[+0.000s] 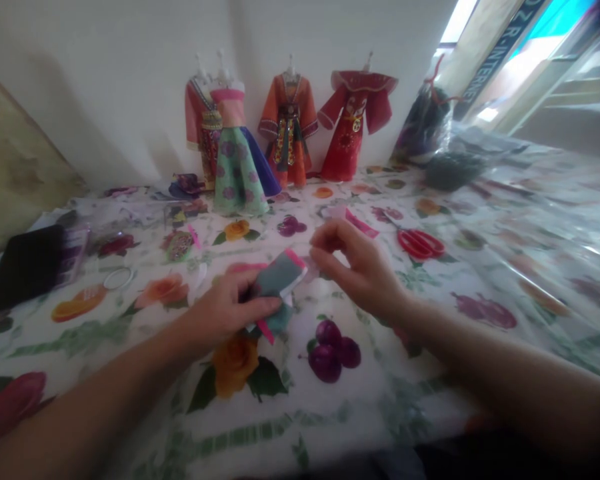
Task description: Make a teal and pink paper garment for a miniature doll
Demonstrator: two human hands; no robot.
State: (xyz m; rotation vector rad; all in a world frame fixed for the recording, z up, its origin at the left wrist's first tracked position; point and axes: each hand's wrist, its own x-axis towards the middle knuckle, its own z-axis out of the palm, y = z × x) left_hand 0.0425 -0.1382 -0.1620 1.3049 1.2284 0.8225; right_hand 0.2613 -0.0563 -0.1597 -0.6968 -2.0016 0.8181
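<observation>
Between the thumb and fingers of my left hand [240,300] is a folded piece of grey-green fabric [279,275] with pink edging and a white strip along one side. It is held above the flowered tablecloth. My right hand [353,263] is raised just right of the fabric's pink end, its thumb and fingertips brought together in a pinch. Whatever lies in that pinch, perhaps a needle or thread, is too small to make out. Beyond the right hand a pink fabric scrap [363,223] lies on the table, with red-handled scissors [421,244] to its right.
Small dressed stands line the wall: a green flowered dress [241,163], an orange robe [289,127] and a red gown [353,127] among them. A black flat item [27,267] and a ring [119,278] lie left. Plastic-wrapped dark material [453,167] sits back right.
</observation>
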